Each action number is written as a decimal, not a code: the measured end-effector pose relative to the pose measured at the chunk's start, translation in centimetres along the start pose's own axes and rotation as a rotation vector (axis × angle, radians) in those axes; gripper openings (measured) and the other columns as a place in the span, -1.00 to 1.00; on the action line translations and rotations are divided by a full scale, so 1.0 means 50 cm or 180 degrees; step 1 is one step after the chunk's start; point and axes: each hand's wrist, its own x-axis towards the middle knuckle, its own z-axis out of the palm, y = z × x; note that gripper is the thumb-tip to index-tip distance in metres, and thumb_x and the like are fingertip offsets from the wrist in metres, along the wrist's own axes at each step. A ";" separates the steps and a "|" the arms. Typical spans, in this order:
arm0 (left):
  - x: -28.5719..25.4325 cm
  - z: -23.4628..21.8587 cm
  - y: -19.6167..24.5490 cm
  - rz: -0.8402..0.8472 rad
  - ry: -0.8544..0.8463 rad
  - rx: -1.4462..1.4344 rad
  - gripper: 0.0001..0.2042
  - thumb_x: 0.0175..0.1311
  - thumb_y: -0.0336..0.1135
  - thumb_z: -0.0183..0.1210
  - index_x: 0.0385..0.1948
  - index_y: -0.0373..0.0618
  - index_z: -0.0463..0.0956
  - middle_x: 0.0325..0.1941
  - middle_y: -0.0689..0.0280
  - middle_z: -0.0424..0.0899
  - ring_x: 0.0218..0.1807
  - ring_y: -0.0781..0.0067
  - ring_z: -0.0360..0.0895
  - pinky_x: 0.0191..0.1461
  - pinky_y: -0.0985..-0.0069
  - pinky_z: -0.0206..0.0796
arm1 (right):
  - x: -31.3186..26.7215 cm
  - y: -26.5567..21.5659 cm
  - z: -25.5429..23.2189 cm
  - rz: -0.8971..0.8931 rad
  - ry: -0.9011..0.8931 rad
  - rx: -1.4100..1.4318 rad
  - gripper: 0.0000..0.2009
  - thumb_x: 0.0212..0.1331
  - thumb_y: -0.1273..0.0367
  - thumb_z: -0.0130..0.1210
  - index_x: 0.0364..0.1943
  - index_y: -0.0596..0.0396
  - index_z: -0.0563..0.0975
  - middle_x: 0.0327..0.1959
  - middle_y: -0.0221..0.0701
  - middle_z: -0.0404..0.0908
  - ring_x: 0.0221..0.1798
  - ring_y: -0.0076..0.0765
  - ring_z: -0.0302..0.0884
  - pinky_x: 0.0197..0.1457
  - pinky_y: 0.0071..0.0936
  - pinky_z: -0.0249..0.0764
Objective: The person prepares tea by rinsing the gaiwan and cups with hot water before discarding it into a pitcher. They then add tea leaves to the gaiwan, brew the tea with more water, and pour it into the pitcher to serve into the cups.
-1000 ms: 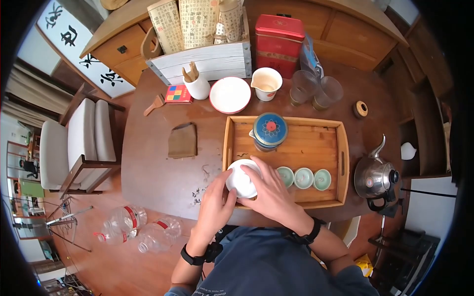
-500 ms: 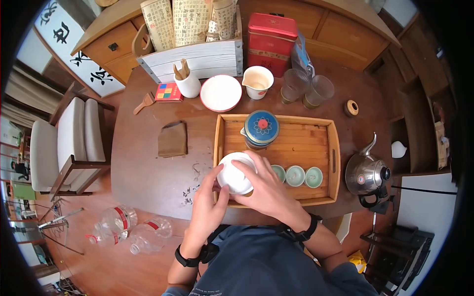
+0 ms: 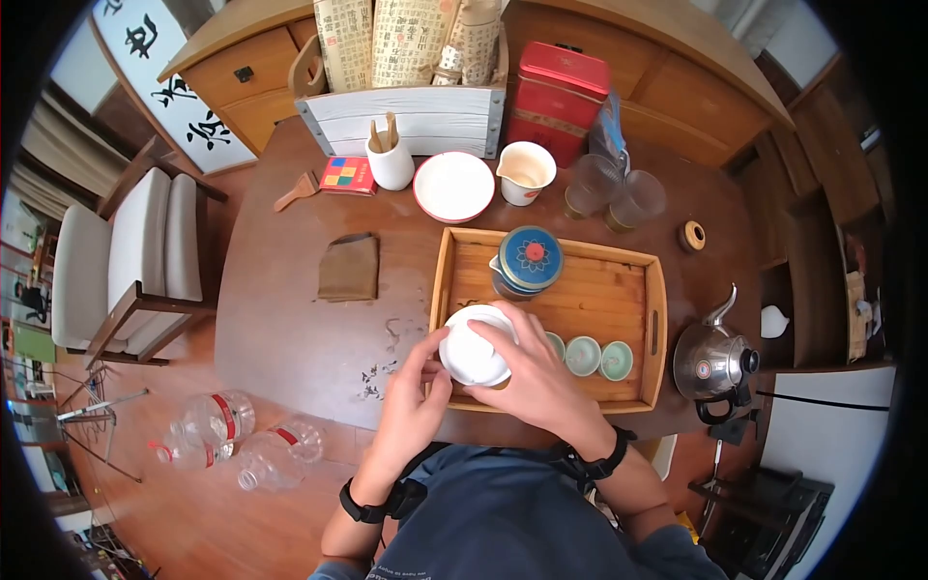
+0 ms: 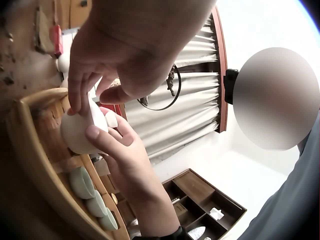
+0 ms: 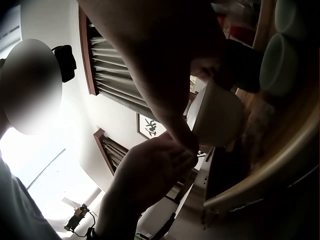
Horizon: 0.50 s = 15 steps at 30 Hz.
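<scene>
A white lidded bowl is held over the wooden tray's front left corner. My left hand touches its left side with the fingertips. From the right, my right hand grips the bowl, its fingers around the rim and lid. In the left wrist view the bowl is tilted, with the right hand round it and the left fingers on its rim. The right wrist view, quite dark, shows the bowl beside the tray's edge. Its inside is hidden.
On the tray stand a blue-lidded pot and green cups. A steel kettle is to the right. Behind are a white bowl, a pitcher and glasses. A brown cloth lies left.
The head view has shifted slightly. Both hands keep their hold around the white bowl, with little visible change in their fingers.
</scene>
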 end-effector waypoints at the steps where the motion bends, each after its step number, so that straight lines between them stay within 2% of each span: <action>1: 0.001 0.000 0.000 -0.0027 0.0028 -0.0069 -0.50 0.42 -0.62 0.05 0.41 -0.24 0.44 0.05 0.12 0.78 -0.17 0.51 0.65 0.01 0.47 0.54 | -0.002 0.000 -0.002 0.0022 -0.0044 0.0011 -0.26 -0.02 0.29 0.55 0.36 0.02 0.54 0.51 -0.08 0.30 0.43 0.22 0.37 0.45 0.07 0.44; 3: 0.000 -0.007 0.002 -0.0100 0.0111 -0.0191 -0.50 0.40 -0.63 0.04 0.40 -0.24 0.44 0.11 0.13 0.78 -0.20 0.55 0.61 -0.03 0.51 0.52 | -0.005 -0.003 -0.003 0.0051 -0.0150 0.0061 -0.26 -0.02 0.28 0.55 0.36 0.02 0.54 0.51 -0.08 0.30 0.43 0.22 0.37 0.45 0.07 0.44; 6: 0.001 -0.021 -0.003 -0.0244 -0.0088 -0.0082 -0.49 0.38 -0.65 0.02 0.40 -0.25 0.44 0.19 0.14 0.77 -0.25 0.61 0.56 -0.10 0.56 0.48 | -0.004 0.005 -0.001 -0.0013 -0.0119 0.0045 -0.26 -0.02 0.28 0.56 0.36 0.01 0.55 0.51 -0.08 0.30 0.43 0.22 0.37 0.45 0.06 0.44; 9: 0.004 -0.022 -0.005 -0.0194 0.0025 -0.0113 -0.47 0.36 -0.65 0.01 0.40 -0.25 0.44 0.19 0.15 0.78 -0.28 0.64 0.51 -0.15 0.59 0.43 | -0.001 -0.007 0.001 0.0080 -0.0169 0.0052 -0.26 -0.01 0.27 0.56 0.36 0.00 0.55 0.50 -0.08 0.31 0.43 0.21 0.37 0.45 0.05 0.44; 12: 0.004 -0.030 0.008 -0.0461 -0.0028 -0.0509 -0.47 0.35 -0.65 0.01 0.40 -0.26 0.44 0.20 0.17 0.78 -0.29 0.67 0.48 -0.18 0.60 0.40 | -0.006 0.005 -0.001 -0.0010 -0.0171 0.0054 -0.26 -0.01 0.26 0.56 0.36 -0.01 0.55 0.50 -0.08 0.31 0.43 0.20 0.37 0.45 0.04 0.44; 15: 0.009 -0.030 0.000 -0.0318 -0.0114 -0.0199 -0.47 0.36 -0.64 0.01 0.40 -0.24 0.44 0.23 0.20 0.77 -0.33 0.69 0.42 -0.20 0.61 0.37 | 0.000 0.003 0.002 0.0045 -0.0114 0.0036 -0.22 -0.09 0.27 0.59 0.36 -0.04 0.56 0.50 -0.11 0.34 0.46 0.18 0.38 0.46 0.02 0.44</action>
